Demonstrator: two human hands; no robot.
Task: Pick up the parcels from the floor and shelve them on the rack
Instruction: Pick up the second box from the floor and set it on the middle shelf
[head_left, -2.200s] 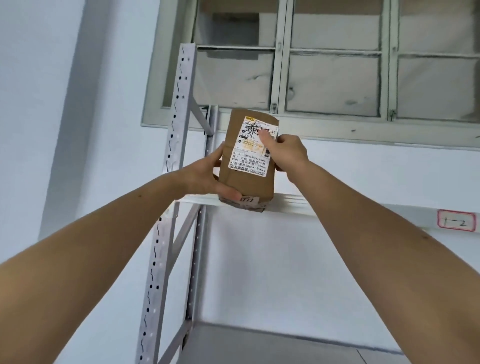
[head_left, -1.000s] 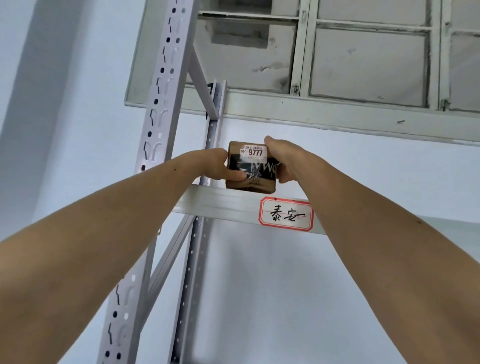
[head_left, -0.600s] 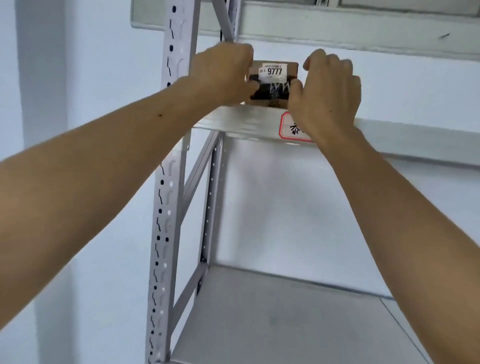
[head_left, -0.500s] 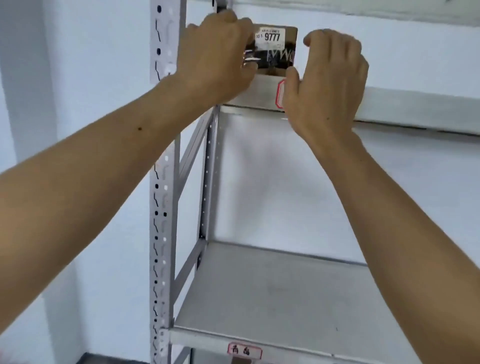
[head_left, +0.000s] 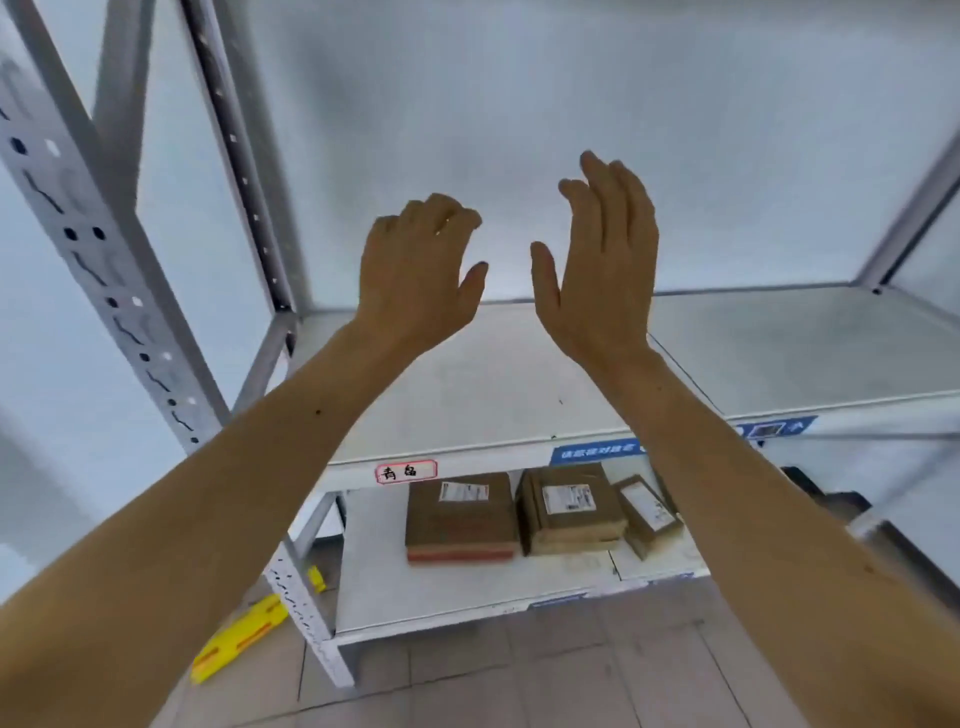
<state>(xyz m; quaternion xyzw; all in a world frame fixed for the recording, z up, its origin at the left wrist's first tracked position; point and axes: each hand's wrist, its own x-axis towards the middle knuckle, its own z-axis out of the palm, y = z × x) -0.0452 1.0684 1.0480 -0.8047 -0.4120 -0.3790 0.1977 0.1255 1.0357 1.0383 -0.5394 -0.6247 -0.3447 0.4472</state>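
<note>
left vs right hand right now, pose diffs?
The left hand has curled fingers and sits lower; the right hand has straighter fingers and reaches higher. Both are empty, backs to the camera, raised over the bare middle shelf.

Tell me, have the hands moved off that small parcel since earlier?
Yes. Left hand and right hand are down from the top beam, empty above the middle shelf.

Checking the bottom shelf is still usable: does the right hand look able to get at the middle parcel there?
Probably yes. The right hand is empty and open, and the middle parcel sits near the open front of the bottom shelf, though the person would have to stoop under the middle shelf.
</note>
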